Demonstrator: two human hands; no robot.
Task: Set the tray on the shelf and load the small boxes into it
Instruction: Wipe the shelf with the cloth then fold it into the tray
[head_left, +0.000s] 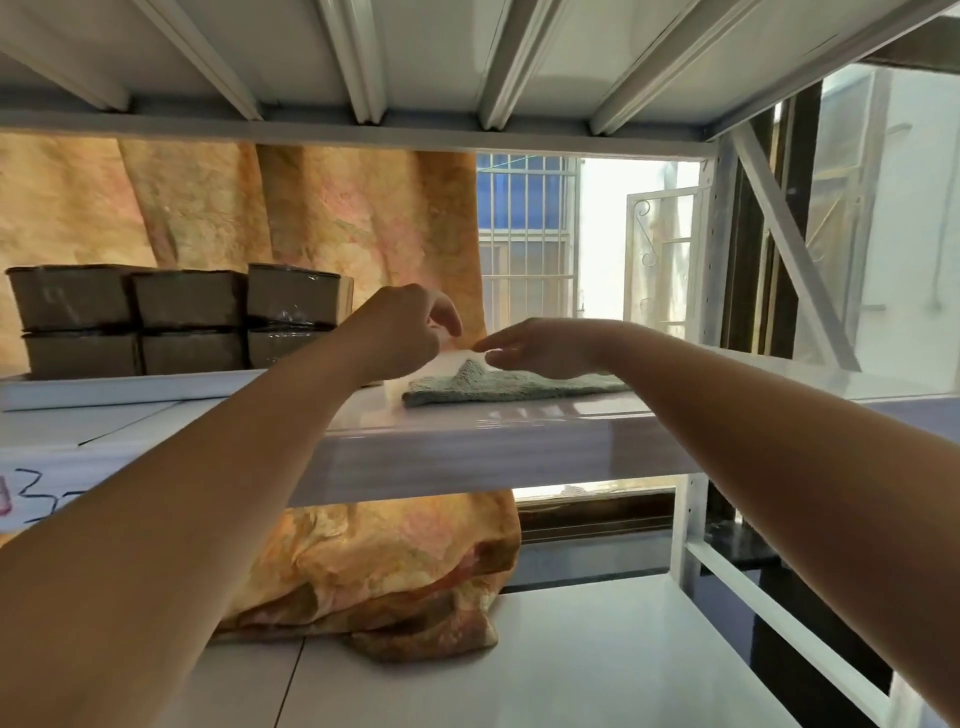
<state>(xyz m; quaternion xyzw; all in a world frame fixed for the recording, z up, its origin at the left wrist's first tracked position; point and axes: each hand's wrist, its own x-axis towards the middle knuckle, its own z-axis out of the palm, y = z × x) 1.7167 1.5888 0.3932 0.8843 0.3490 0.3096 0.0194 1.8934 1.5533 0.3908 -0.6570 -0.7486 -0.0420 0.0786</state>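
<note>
Several small brown boxes (187, 319) wrapped in clear film stand in two layers at the back left of the white shelf (467, 452). A grey-green cloth (514, 387) lies on the shelf further right, with its left end pulled up into a peak. My right hand (540, 348) pinches that peak with its fingertips. My left hand (400, 332) hovers just left of it with curled fingers. A pale translucent shape (431, 371) sits under the left hand; I cannot tell whether it is the tray or whether the hand holds it.
An orange patterned curtain (322, 218) hangs behind the shelf and bunches on the lower shelf (571, 649). Another shelf's ribbed underside (467, 57) is close overhead. A barred window (524, 234) and the rack's upright and diagonal brace (789, 249) are on the right.
</note>
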